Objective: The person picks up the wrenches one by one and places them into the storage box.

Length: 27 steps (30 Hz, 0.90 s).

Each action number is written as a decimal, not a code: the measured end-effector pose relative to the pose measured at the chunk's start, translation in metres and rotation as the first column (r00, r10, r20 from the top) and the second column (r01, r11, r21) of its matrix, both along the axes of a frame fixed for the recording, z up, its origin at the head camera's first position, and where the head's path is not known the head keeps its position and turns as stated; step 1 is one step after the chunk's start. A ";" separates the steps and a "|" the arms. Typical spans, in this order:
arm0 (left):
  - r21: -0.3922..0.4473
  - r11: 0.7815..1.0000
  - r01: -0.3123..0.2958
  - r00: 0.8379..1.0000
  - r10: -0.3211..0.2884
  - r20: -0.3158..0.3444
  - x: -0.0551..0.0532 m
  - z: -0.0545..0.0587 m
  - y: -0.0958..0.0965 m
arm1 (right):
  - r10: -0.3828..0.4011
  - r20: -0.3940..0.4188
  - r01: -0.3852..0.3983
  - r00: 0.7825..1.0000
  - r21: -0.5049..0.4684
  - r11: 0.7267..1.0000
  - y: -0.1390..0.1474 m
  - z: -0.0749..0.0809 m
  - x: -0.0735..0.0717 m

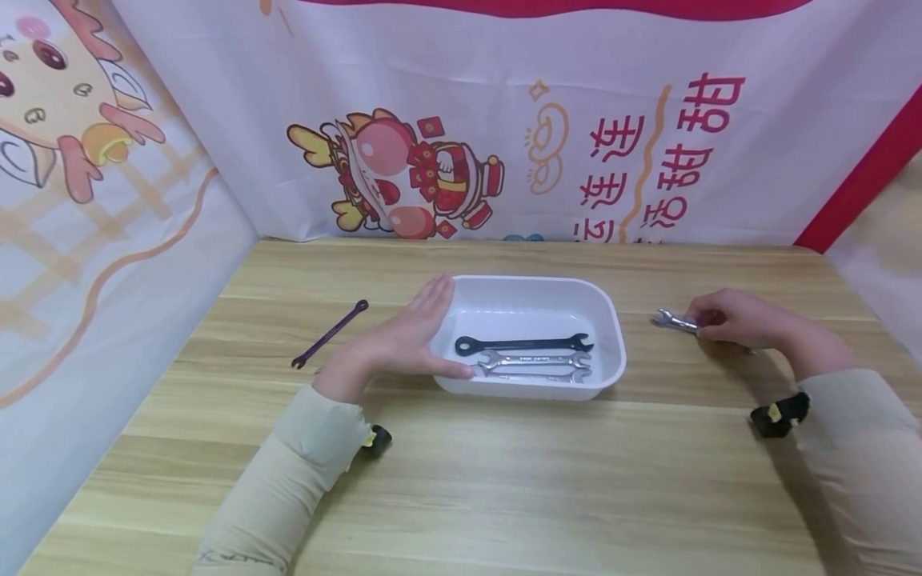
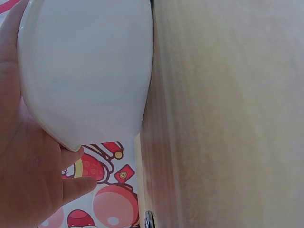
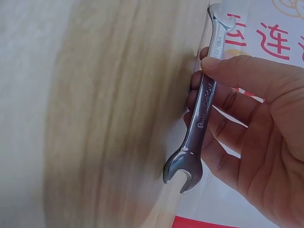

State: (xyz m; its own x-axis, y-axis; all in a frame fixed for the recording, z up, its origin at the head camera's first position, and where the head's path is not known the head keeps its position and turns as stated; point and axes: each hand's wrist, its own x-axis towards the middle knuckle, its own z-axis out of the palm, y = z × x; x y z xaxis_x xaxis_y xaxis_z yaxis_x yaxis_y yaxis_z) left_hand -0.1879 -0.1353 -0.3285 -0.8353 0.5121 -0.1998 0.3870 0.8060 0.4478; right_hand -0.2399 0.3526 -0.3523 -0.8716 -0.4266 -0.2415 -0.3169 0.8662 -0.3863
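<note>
My left hand [image 1: 399, 340] rests against the left end of a white plastic tray [image 1: 611, 320], fingers straight and thumb along the near rim. In the left wrist view, fingers [image 2: 78, 187] lie by the tray's outer wall [image 2: 90, 76]. Inside the tray lie a black combination wrench [image 1: 526, 345], a silver open-end wrench [image 1: 536, 361] and another silver wrench [image 1: 536, 376] by the near wall. To the right of the tray, my right hand [image 1: 745, 324] pinches a silver double open-end wrench [image 3: 202, 109] between thumb and fingers, close over the table.
A purple wrench [image 1: 331, 333] lies on the wooden table [image 1: 519, 488] left of the tray. A shiny metal tip [image 2: 149, 219] shows at the bottom of the left wrist view. A printed white cloth [image 1: 461, 72] hangs behind the table, another [image 1: 137, 264] at the left.
</note>
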 end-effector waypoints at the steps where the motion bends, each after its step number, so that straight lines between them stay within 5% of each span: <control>1: 0.000 1.000 -0.001 1.000 0.001 0.001 0.000 0.000 0.000 | -0.002 0.001 0.002 1.000 0.002 1.000 0.001 0.000 0.000; 27: 0.001 1.000 0.004 1.000 -0.004 0.002 0.001 0.001 0.000 | -0.012 -0.008 0.013 1.000 0.012 1.000 0.007 0.014 0.007</control>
State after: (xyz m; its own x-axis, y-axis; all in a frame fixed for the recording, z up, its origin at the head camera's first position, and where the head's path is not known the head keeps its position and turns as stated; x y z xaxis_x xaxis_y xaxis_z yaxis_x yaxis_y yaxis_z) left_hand -0.1867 -0.1355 -0.3276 -0.8328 0.5158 -0.2011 0.3895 0.8040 0.4493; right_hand -0.2331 0.3594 -0.3387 -0.8787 -0.4128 -0.2397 -0.3090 0.8747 -0.3734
